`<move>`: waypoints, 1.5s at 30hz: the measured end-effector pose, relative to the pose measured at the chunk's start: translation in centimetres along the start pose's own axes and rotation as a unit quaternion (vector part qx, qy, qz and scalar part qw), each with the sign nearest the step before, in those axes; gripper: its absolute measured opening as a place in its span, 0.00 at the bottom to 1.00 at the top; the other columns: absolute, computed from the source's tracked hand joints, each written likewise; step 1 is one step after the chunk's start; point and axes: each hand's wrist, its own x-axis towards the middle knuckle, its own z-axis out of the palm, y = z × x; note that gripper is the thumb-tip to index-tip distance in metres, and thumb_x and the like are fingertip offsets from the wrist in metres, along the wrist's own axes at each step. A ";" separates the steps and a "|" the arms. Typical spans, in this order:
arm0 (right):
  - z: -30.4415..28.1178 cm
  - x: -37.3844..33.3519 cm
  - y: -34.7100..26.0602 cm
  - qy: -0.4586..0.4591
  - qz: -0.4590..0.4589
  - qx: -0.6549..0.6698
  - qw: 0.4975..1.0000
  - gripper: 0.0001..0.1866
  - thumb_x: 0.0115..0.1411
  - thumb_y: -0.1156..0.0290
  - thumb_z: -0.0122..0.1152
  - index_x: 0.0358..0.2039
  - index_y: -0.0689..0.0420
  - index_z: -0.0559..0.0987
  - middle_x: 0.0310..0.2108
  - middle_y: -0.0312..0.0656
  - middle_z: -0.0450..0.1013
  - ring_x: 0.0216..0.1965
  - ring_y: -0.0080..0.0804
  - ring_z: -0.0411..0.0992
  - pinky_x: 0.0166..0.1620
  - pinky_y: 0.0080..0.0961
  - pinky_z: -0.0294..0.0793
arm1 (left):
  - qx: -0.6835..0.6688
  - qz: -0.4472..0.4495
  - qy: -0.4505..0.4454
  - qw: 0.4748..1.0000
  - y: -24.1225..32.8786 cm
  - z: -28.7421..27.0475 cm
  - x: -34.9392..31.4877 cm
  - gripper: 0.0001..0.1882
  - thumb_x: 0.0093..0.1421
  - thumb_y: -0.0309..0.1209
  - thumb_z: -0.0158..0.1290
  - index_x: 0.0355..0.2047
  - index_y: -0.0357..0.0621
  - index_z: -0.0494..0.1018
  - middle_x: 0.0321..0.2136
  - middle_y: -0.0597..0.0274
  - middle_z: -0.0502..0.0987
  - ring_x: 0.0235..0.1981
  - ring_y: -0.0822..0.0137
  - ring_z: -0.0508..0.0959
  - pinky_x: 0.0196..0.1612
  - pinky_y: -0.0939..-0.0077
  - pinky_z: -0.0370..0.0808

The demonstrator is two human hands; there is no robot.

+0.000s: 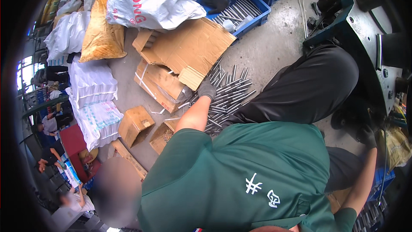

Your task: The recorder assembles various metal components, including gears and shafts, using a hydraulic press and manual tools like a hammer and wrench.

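With the left hand [207,90], dark-gloved, right at the upper-left edge of a loose heap of metal rods [231,92] on the floor [279,38], just beside the flap [192,76] of an opened cardboard box [189,47]. Over now to the right hand [367,137], also gloved, deep in shadow near the machine [362,30], well apart from that heap. Too dim and too covered to tell, for either, whether open or closed on anything. Beyond the heap, spotting more rods [242,8] in a blue bin [252,25]. Near the left forearm [194,116], seeing a smaller open carton [136,124].
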 end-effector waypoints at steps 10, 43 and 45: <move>21.0 2.9 -5.3 -0.024 -0.031 -0.100 0.994 0.09 0.59 0.71 0.61 0.41 0.53 0.79 0.27 0.38 0.75 0.20 0.31 0.74 0.20 0.26 0.69 | 0.188 0.005 0.015 0.982 -1.0 -5.4 -1.2 0.15 0.61 0.28 0.53 0.48 0.44 0.81 0.49 0.45 0.80 0.54 0.49 0.81 0.57 0.56 0.76; 27.3 -6.0 -31.9 0.272 -0.302 -0.104 0.908 0.17 0.61 0.71 0.66 0.50 0.61 0.80 0.43 0.52 0.80 0.47 0.46 0.79 0.52 0.35 0.77 | -0.652 0.400 -0.403 0.502 65.2 -19.8 -27.3 0.12 0.69 0.35 0.54 0.46 0.41 0.71 0.31 0.54 0.81 0.30 0.59 0.84 0.34 0.65 0.82; 26.1 -5.6 -33.4 0.352 -0.316 -0.082 0.877 0.16 0.61 0.73 0.65 0.50 0.61 0.81 0.43 0.51 0.80 0.45 0.45 0.80 0.51 0.34 0.78 | -0.604 0.375 -0.419 0.565 64.3 -15.1 -28.7 0.14 0.67 0.37 0.56 0.46 0.41 0.72 0.32 0.58 0.80 0.29 0.63 0.82 0.32 0.68 0.81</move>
